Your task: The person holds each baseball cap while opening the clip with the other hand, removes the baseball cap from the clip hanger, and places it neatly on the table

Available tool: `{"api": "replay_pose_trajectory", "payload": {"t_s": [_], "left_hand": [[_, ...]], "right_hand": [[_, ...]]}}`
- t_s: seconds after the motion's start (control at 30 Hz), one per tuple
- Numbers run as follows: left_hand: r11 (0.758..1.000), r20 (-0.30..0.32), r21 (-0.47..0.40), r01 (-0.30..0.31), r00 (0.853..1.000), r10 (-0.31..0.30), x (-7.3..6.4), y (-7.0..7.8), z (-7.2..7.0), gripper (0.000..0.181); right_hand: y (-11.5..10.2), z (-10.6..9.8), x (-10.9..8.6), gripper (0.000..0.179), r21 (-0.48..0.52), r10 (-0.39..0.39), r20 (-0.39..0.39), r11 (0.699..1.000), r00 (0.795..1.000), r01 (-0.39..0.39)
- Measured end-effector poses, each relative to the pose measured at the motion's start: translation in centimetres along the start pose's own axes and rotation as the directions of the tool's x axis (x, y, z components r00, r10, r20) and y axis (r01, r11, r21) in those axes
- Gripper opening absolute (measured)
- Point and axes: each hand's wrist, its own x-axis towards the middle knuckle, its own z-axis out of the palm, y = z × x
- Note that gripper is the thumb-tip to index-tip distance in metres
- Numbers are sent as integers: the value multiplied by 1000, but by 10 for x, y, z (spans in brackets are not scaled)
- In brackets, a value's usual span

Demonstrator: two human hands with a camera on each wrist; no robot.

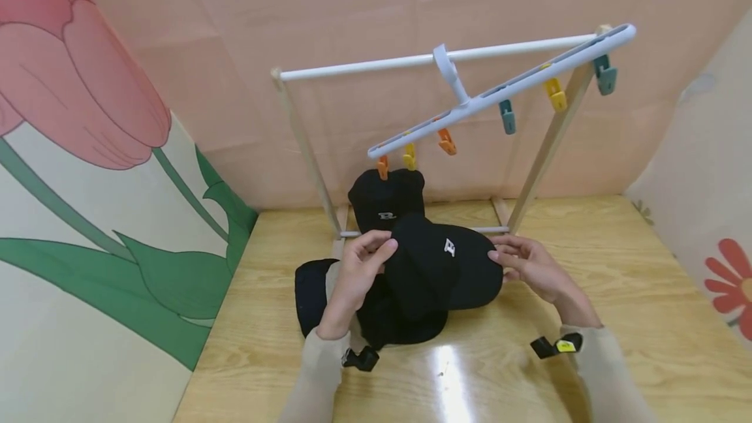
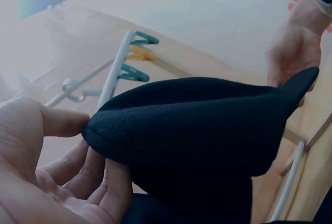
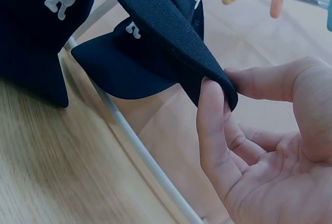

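Note:
Both hands hold a black baseball cap (image 1: 435, 266) with a white letter on its front. My left hand (image 1: 361, 273) pinches the edge of the crown between thumb and fingers. On the opposite side, my right hand (image 1: 534, 266) pinches the brim, gripped near its tip in the right wrist view (image 3: 171, 32). Behind the held cap is a second black cap (image 1: 376, 198), its top overlapped by an orange clip (image 1: 383, 167). More dark headwear lies under and beside my left forearm, including a black cap (image 1: 405, 330) partly hidden by the held one.
A pale hanger (image 1: 505, 93) with several coloured clips hangs tilted from the white rod (image 1: 364, 67) of a wooden-sided rack (image 1: 549, 149). The rack stands on the wooden table (image 1: 611, 266), before a pink backdrop. A panel with a painted tulip (image 1: 100, 83) rises at the left.

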Motion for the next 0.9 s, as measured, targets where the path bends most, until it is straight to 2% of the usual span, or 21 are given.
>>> {"api": "replay_pose_trajectory", "payload": {"t_s": [0.2, 0.4, 0.53, 0.73, 0.9], "left_hand": [[996, 33, 64, 56, 998, -59, 1, 2, -7, 25], [987, 79, 97, 130, 987, -138, 1, 2, -13, 25], [979, 117, 112, 168, 977, -181, 2, 3, -17, 24], [965, 130, 162, 207, 965, -229, 3, 5, -22, 24], [950, 147, 203, 238, 952, -270, 3, 7, -26, 27]], "right_hand": [[3, 2, 4, 44, -45, 33, -11, 998, 999, -33], [5, 3, 4, 55, -58, 71, -10, 996, 997, -71], [9, 4, 6, 53, -59, 78, 0, 995, 997, -78], [16, 6, 9, 48, -55, 76, 14, 996, 997, -75], [26, 7, 13, 49, -39, 99, 59, 995, 993, -97]]}}
